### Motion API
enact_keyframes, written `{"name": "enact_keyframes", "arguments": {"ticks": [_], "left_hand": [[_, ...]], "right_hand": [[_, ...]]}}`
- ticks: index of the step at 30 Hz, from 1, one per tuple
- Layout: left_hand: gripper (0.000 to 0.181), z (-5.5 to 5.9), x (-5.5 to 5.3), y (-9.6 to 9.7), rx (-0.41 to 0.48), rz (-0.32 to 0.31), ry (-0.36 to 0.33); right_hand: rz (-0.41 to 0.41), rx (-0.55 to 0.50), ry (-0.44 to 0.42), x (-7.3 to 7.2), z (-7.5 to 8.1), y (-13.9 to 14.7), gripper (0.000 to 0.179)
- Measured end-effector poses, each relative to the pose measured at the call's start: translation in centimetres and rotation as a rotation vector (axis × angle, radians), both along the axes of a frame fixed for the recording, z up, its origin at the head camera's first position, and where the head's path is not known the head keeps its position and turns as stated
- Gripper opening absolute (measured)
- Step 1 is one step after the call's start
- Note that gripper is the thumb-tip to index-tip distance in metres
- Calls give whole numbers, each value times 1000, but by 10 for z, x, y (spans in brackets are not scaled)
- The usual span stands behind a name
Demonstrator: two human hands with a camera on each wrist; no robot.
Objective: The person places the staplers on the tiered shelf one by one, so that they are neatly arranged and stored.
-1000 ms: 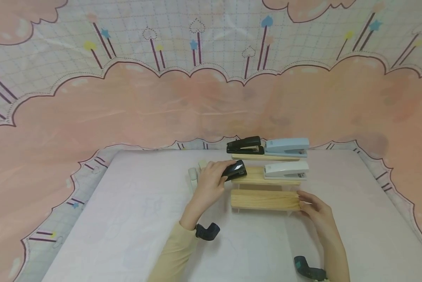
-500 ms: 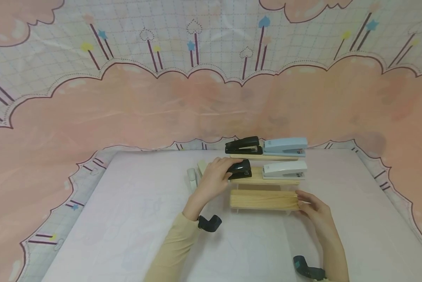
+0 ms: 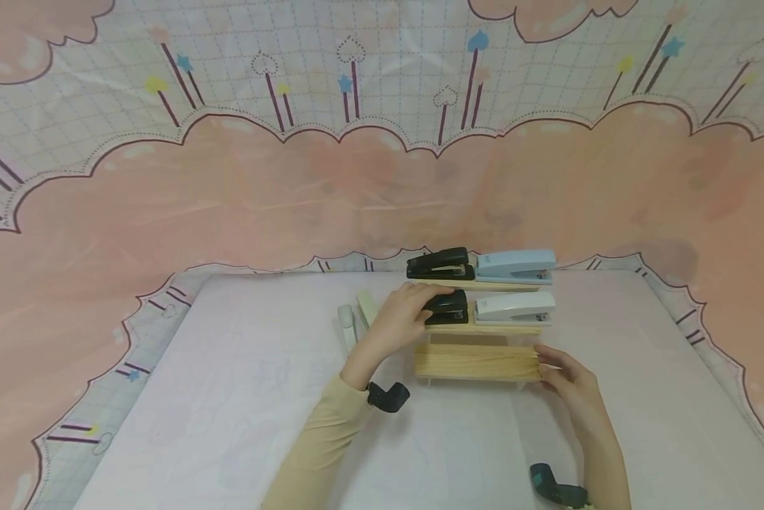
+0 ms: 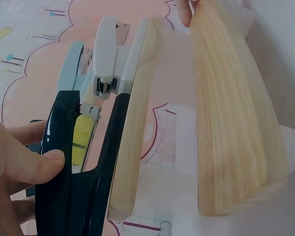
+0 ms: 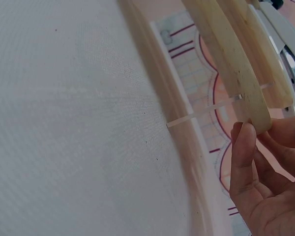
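My left hand (image 3: pixel 400 316) grips a black stapler (image 3: pixel 451 309) by its upper arm. In the left wrist view, the thumb lies along that stapler's arm (image 4: pixel 59 128), and its base rests on the middle wooden shelf (image 4: pixel 137 137). A white stapler (image 3: pixel 514 307) sits to its right on the same shelf. My right hand (image 3: pixel 573 386) pinches the right end of the front wooden shelf (image 3: pixel 478 363). In the right wrist view, thumb and fingers meet around the end of this board (image 5: pixel 248 93). The left hand covers the rear of the held stapler.
On the back shelf (image 3: pixel 484 285) stand another black stapler (image 3: pixel 441 264) and a light blue stapler (image 3: pixel 516 265). Left of the shelves, a whitish object (image 3: pixel 346 326) and a pale green object (image 3: pixel 366 306) lie on the white table (image 3: pixel 242 397), partly behind the left hand.
My left hand has moved right with the black stapler, which was tilted at the shelf's left end and now lies level beside the white stapler. The right hand has stayed in place.
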State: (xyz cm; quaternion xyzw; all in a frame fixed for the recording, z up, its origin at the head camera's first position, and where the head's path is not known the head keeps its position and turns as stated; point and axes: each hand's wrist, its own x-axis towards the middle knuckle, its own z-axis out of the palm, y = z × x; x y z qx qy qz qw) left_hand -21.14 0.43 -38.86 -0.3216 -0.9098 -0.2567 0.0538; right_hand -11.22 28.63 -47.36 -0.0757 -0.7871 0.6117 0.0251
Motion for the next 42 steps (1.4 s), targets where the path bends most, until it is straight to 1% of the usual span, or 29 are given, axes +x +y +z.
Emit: {"name": "enact_keyframes", "arguments": {"ticks": [8,12,19,22,25,30,32,38,42], "left_hand": [[53,0,0,5,-20,4,-2],[53,0,0,8,-30,6,13],[52,-1,2,11,-21,7,37],[51,-2,3,11,-27,11,64],[51,-3,5,11,-38,21,113],[48,-6,7,11,-50,63,183],[45,-8,9,11,-40,86,201],[38,-9,13,6,43,173,232],[32,-9,16,1,110,195,265]], "right_hand": [[0,7,1,1,0,0,44],[-7,12,6,2,0,0,44],[-7,11,16,3,-1,1,43],[-6,4,20,2,-1,1,44],[-6,-4,22,2,-2,1,44],[-6,-9,16,1,-2,1,44],[-7,-12,10,1,-2,1,44],[-3,-8,7,0,-2,1,44],[-1,0,7,-1,-2,1,43]]}}
